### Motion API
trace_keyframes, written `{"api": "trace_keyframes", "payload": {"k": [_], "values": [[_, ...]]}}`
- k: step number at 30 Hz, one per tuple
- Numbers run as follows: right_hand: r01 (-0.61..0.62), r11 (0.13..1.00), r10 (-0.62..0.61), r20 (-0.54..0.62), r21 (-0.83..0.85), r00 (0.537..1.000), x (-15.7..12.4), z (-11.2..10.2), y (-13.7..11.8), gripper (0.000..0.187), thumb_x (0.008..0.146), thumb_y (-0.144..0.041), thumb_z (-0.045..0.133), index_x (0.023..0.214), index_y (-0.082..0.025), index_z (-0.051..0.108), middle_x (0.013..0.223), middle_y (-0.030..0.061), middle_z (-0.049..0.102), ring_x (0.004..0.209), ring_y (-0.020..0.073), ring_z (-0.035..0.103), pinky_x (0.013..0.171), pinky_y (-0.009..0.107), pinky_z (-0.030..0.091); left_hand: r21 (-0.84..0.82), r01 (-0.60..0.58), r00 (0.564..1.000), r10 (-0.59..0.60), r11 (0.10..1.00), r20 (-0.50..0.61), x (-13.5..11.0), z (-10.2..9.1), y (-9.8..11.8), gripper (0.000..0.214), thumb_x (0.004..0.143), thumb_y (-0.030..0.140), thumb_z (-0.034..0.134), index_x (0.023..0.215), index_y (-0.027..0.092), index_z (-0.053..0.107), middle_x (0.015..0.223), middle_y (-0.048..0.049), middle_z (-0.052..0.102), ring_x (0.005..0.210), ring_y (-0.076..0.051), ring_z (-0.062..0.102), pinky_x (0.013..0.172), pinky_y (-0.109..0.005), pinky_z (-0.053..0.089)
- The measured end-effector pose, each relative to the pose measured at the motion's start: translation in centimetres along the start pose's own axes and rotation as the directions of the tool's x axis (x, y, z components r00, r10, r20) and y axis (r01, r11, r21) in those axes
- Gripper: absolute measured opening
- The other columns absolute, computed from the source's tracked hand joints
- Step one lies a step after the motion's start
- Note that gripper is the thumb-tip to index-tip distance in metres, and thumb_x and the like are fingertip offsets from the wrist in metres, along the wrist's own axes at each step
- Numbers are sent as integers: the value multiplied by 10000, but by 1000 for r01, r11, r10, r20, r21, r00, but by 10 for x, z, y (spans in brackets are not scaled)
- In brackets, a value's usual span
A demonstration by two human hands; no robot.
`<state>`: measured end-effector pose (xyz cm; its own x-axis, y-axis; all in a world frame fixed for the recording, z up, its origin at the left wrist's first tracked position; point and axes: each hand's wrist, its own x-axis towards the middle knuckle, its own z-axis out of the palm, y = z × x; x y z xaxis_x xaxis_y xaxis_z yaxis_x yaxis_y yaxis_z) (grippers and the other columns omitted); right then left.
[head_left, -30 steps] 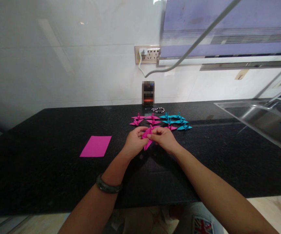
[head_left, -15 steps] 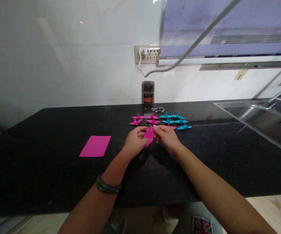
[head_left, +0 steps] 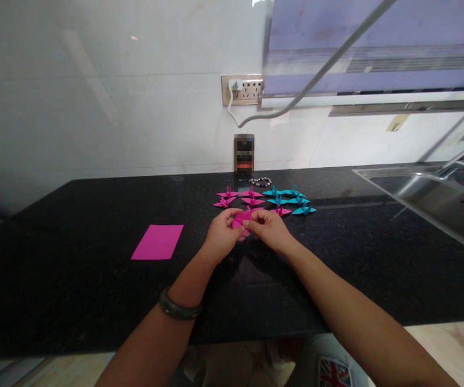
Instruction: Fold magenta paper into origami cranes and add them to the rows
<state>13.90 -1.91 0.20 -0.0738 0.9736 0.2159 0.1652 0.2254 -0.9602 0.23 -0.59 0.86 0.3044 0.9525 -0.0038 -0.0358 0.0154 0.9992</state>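
Observation:
Between my two hands is a folded piece of pink origami paper, held above the counter. My left hand pinches its left side with thumb and fingers. On the other side, my right hand grips the paper with thumb and forefinger. My fingers cover part of the folds. Just beyond my hands stand several pink paper cranes, one partly hidden behind the fingers. To their right are several blue paper cranes. A flat pink paper sheet lies on the counter left of my left hand.
The black countertop runs up to a white tiled wall. A beaded bracelet lies behind the cranes, near a blurred dark object against the wall. A steel sink is at the right. A cable hangs from the socket.
The pink paper has turned from an upright, slanted position to lying more sideways. My right thumb and fingers have shifted down and left on it. My left hand stays in place.

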Motion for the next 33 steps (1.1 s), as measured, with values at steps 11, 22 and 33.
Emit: {"api": "trace_keyframes", "payload": {"k": [11, 22, 33], "values": [[44, 991, -64, -163, -127, 984, 1, -6, 0, 368, 800, -437, 446, 581, -154, 530, 529, -19, 493, 453, 84, 413, 447, 225, 319, 60, 20, 1000, -20, 998, 9, -1, 1, 3, 455, 631, 74, 602, 1063, 143, 474, 659, -18, 626, 589, -165, 644, 485, -223, 490], [4, 997, -16, -146, -79, 989, 1, -5, -1, 139, 683, -303, 599, 670, -167, 569, 573, -15, 553, 464, 86, 448, 449, 218, 361, 156, -129, 985, 145, 979, -95, 3, -7, -2, 444, 601, 176, 673, 1024, 128, 547, 626, -5, 615, 476, -67, 507, 439, -156, 357], [-185, 956, 201, -47, 229, 978, -7, 17, -1, 174, 710, -331, 557, 661, -168, 515, 522, -37, 551, 375, 63, 447, 387, 186, 371, 90, -202, 969, 213, 975, -123, 4, -9, -3, 252, 687, 299, 614, 830, 101, 677, 725, -56, 667, 629, -137, 577, 609, -252, 448]]}}
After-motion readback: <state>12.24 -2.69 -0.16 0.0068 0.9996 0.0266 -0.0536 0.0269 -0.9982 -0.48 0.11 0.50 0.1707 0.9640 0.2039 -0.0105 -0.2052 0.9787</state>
